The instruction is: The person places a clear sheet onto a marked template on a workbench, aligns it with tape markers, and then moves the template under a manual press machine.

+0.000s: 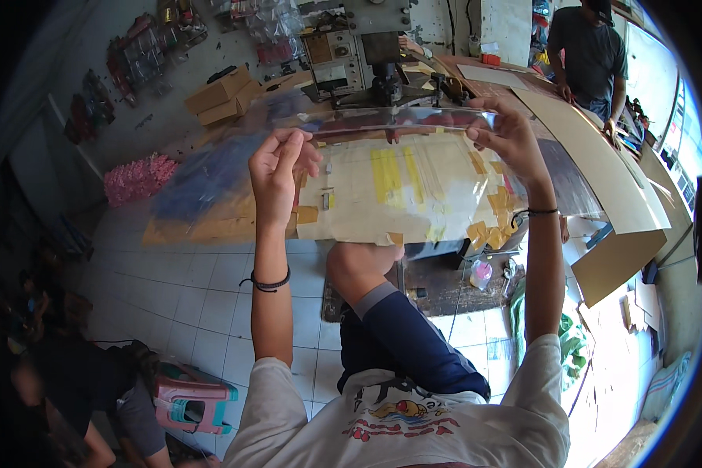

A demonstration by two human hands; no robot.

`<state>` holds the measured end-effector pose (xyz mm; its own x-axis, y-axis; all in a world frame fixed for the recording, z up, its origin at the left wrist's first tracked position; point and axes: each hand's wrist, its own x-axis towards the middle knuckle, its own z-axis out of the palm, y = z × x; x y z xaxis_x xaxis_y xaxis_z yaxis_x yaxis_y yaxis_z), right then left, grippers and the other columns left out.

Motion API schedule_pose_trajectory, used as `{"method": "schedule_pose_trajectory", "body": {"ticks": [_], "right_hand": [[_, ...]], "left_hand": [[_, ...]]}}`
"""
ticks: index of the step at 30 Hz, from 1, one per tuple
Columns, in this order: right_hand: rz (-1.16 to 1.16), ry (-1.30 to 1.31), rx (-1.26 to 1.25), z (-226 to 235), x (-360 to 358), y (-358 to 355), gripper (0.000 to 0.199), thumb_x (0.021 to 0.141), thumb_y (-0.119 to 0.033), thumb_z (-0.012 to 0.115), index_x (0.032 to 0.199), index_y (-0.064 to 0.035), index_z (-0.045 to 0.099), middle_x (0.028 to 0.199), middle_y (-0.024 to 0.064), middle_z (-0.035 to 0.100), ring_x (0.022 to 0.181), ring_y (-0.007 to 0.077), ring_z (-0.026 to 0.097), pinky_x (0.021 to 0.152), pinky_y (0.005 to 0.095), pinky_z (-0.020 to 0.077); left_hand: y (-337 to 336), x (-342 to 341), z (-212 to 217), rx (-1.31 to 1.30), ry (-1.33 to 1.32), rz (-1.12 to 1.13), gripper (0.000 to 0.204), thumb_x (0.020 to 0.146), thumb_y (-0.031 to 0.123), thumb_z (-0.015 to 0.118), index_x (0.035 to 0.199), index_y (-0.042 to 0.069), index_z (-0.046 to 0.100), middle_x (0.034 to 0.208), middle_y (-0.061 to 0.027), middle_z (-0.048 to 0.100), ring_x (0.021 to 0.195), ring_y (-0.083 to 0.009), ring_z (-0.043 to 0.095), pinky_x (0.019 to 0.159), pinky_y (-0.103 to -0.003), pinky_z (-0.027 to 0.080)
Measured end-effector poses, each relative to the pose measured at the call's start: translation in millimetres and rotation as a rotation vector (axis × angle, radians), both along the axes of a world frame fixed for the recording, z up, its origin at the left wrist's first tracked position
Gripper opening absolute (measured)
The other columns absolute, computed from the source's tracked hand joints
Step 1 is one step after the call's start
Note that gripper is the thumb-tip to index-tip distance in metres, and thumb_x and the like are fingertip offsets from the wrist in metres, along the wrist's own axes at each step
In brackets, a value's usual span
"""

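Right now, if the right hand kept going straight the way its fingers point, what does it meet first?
The right hand pinches the clear plastic sheet, fingers pointing toward the left hand. Straight on lies only the sheet's top edge, then probably the left hand's fingers; depth is unclear.

The person wears a white short-sleeved T-shirt (413, 421) with a colourful printed picture on the chest — reds, yellows and blues. Dark navy shorts (402, 343) with a grey hem cover the raised thigh. Each wrist carries a thin black band — left band (269, 282), right band (540, 211).
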<state>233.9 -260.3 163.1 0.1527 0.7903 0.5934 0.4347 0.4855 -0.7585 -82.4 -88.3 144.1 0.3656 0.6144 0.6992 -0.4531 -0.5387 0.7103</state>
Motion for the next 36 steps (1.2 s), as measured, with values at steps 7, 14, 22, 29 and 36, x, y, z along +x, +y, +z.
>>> {"method": "schedule_pose_trajectory", "body": {"ticks": [7,14,22,29,36], "right_hand": [[-0.06,0.15,0.162,9,-12,-4,0.048,0.09,-0.015,0.076,0.131,-0.0019,0.055,0.086,0.0015,0.07,0.068,0.0039,0.059,0.06,0.0209,0.048],[-0.236,0.08,0.241,34,23,30,0.053,0.09,-0.016,0.075,0.134,0.0009,0.052,0.083,0.0038,0.067,0.064,0.0041,0.057,0.057,0.0193,0.0445],[-0.077,0.058,0.331,84,92,89,0.041,0.087,-0.015,0.078,0.12,-0.0035,0.058,0.085,0.0025,0.071,0.073,0.0054,0.061,0.065,0.0222,0.0487],[0.157,-0.077,0.204,96,117,137,0.029,0.084,-0.008,0.078,0.103,-0.0052,0.057,0.088,0.002,0.061,0.074,0.0083,0.061,0.066,0.023,0.047],[0.17,-0.213,0.141,87,136,148,0.032,0.084,-0.012,0.079,0.106,-0.0045,0.057,0.084,0.0036,0.067,0.071,0.007,0.065,0.053,0.0181,0.0478]], "left_hand": [[-7,-4,13,0.076,-0.071,-0.024,0.021,0.101,0.017,0.056,0.095,-0.002,0.063,0.07,-0.0077,0.065,0.059,-0.0114,0.059,0.055,-0.025,0.047],[43,28,55,0.231,-0.013,0.121,0.028,0.101,0.019,0.057,0.083,-0.001,0.064,0.068,-0.0053,0.063,0.06,-0.0098,0.06,0.056,-0.024,0.047],[115,64,121,0.574,0.188,-0.04,0.022,0.097,0.015,0.062,0.086,-0.002,0.069,0.077,-0.0044,0.069,0.071,-0.01,0.064,0.067,-0.026,0.052],[158,59,112,0.564,0.173,-0.02,0.018,0.094,0.012,0.064,0.085,-0.003,0.071,0.079,-0.0069,0.07,0.07,-0.0114,0.065,0.066,-0.026,0.051],[182,51,110,0.458,0.438,-0.041,0.021,0.093,0.012,0.061,0.084,-0.005,0.07,0.078,-0.0094,0.068,0.068,-0.0118,0.062,0.064,-0.026,0.049]]}}
